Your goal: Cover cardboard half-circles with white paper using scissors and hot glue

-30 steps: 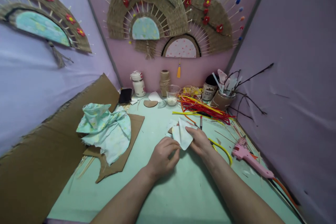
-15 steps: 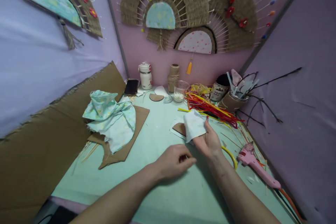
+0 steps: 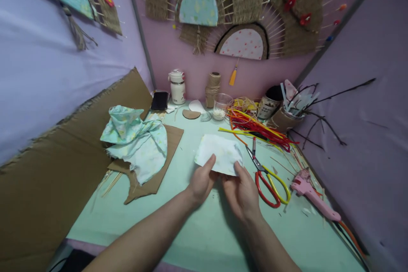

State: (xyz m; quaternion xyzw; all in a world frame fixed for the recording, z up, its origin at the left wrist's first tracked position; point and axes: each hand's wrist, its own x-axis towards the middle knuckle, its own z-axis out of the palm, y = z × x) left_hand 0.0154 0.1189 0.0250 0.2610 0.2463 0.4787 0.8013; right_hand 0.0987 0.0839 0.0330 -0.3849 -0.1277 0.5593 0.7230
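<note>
Between my two hands, over the middle of the table, is a pale piece of cloth (image 3: 219,153), its whitish side up. My left hand (image 3: 202,180) pinches its lower left edge, thumb on top and fingers beneath. My right hand (image 3: 242,191) grips the lower right edge the same way. The brown cardboard half-circle seen earlier with the cloth is hidden now. Just right of my right hand lie scissors (image 3: 263,174) with one red and one yellow handle. A small red-and-grey tool (image 3: 254,146) lies by their blades.
Crumpled green-patterned fabric (image 3: 137,136) lies on cut cardboard (image 3: 172,138) at left. A pink glue gun (image 3: 314,195) rests at right. Behind are red and yellow pipe cleaners (image 3: 258,127), a clear cup (image 3: 221,108), twine (image 3: 213,89), a bottle (image 3: 177,87) and a phone (image 3: 160,100).
My left hand has moved up and taken hold of the cloth, which now lies spread flat between both hands. My right hand has shifted slightly left and down, uncovering the scissors.
</note>
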